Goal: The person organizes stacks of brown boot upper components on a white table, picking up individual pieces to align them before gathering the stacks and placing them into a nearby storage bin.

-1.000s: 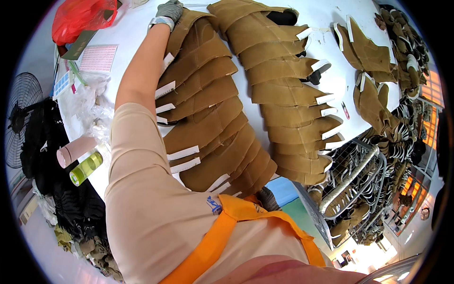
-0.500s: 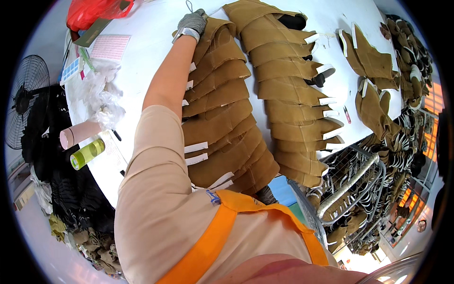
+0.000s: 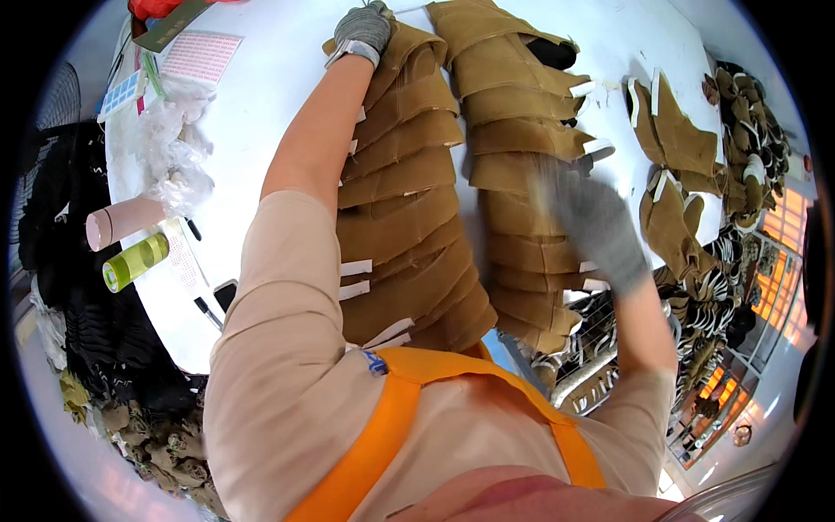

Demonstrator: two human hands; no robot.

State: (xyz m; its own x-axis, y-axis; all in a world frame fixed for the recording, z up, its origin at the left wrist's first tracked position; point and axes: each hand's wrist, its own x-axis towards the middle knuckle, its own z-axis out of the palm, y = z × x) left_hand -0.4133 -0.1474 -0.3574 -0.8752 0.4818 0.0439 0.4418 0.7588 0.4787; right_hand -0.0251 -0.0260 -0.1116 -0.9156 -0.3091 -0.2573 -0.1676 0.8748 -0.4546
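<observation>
My left hand [image 3: 362, 33], in a grey knit glove, is closed at the far end of the left row of overlapping brown fabric pieces [image 3: 396, 209]; its grip is hidden. These pieces are stitched, curved and carry white strips, like boot uppers. My right hand [image 3: 600, 226], also gloved in grey, is over the right side of a second row of such pieces [image 3: 513, 135]. Motion smears its fingers, so I cannot tell whether they hold anything. Black lining [image 3: 551, 52] shows in the farthest piece of that row.
More brown pieces [image 3: 683, 126] lie at the table's right. On the left are crumpled clear plastic [image 3: 178, 143], a pink cylinder [image 3: 122, 223], a green-yellow bottle [image 3: 136, 262], a printed sheet [image 3: 202, 57] and a black marker [image 3: 207, 311]. A wire rack [image 3: 591, 374] holds pieces beside the table.
My right hand has come from out of clear view near my body up over the right row. My left hand stays at the left row's far end. The view has shifted slightly.
</observation>
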